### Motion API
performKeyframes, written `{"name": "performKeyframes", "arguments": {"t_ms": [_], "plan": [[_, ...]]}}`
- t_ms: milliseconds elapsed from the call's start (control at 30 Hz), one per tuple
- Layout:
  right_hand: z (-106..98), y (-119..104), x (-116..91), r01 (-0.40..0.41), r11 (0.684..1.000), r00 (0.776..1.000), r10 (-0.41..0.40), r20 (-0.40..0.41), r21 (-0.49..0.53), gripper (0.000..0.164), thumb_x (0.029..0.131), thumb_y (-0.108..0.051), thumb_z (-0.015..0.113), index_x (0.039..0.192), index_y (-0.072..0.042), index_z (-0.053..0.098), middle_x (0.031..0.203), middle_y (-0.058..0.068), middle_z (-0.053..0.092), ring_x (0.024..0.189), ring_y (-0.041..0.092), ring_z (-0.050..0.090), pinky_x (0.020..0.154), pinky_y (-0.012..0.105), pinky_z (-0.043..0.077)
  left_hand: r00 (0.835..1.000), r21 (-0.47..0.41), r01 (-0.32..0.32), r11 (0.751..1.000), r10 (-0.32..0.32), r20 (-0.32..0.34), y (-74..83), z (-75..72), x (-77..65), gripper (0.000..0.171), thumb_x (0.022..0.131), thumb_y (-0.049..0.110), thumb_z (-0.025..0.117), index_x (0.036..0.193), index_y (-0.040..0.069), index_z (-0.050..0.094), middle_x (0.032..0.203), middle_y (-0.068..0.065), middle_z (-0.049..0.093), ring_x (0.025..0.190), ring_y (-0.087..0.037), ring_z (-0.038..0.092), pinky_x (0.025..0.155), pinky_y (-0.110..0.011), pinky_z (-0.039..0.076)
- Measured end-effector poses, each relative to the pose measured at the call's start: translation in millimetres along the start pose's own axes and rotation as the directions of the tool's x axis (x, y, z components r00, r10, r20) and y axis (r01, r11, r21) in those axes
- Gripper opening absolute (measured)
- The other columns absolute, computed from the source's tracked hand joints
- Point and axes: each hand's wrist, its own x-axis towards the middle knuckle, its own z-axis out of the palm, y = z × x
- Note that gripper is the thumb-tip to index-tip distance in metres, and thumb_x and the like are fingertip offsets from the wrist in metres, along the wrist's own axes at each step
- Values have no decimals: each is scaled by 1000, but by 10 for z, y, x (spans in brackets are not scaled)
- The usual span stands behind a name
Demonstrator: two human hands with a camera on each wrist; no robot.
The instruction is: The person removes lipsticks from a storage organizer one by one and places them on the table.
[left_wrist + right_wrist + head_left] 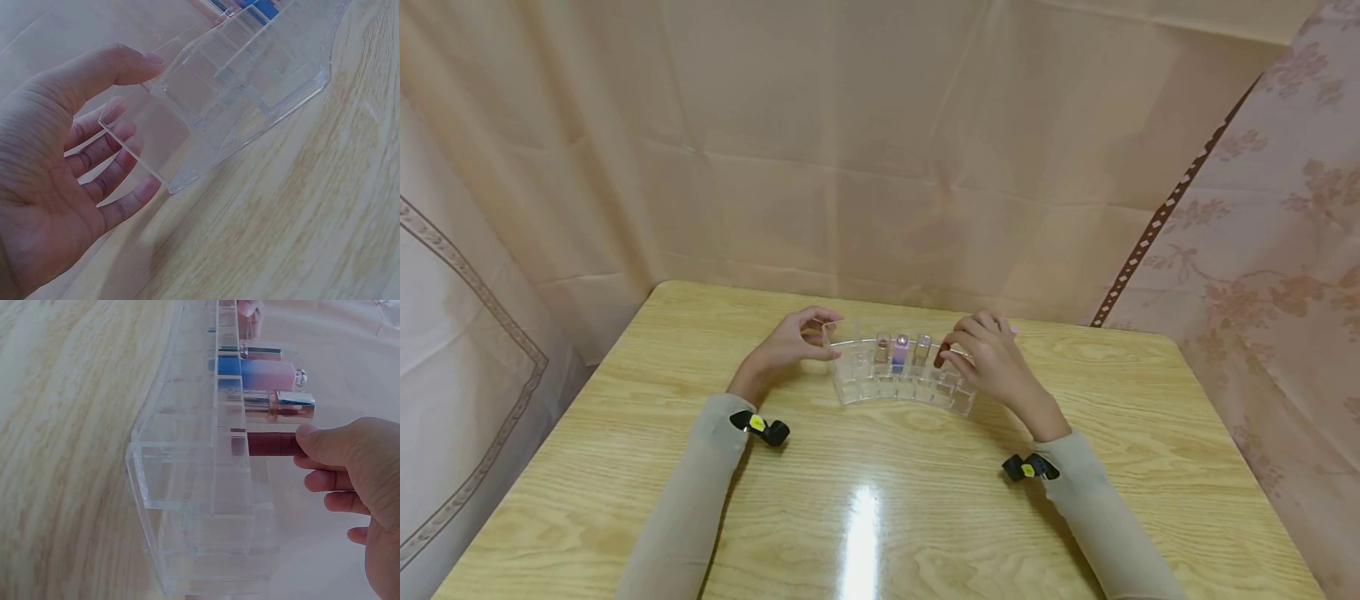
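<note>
A clear, curved, stepped lipstick holder [887,392] stands on the wooden table with several lipsticks upright in its back row. My left hand [790,340] holds its left end, the thumb at the upper edge and the fingers behind the clear side panel. At the right part of the back row, my right hand [996,358] pinches the top of a dark red lipstick [272,444] between thumb and forefinger. The lower end of that lipstick is inside a slot. Beside it stand a gold and silver lipstick [294,407], a pink-to-blue lipstick [269,374] and a pinkish lipstick [882,348].
The wooden table [880,467] reaches out on all sides of the holder. Behind it hangs a beige curtain [880,167], with a floral cloth [1285,225] at the right and a white cloth [467,275] at the left.
</note>
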Motion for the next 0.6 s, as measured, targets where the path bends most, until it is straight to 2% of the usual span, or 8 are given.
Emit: {"name": "performKeyframes", "arguments": {"t_ms": [333,600], "plan": [[-72,-4,7,3,1000,1000,-3,-20,13,13,86,-15,82,94,-8,75,96,8,69,97,29,54,95,56,38,1000,-5,-17,1000,17,20,3,-1,-2,61,84,4,81,139,1,55,127,-25,52,101,-26,56,90,-30,49],[-89,-10,5,1,1000,1000,0,-26,15,13,85,-14,82,94,-7,75,95,8,68,96,30,53,95,54,37,1000,2,-12,1000,12,21,14,-2,-11,61,85,6,82,140,1,55,130,-24,52,106,-28,56,94,-33,48]]}}
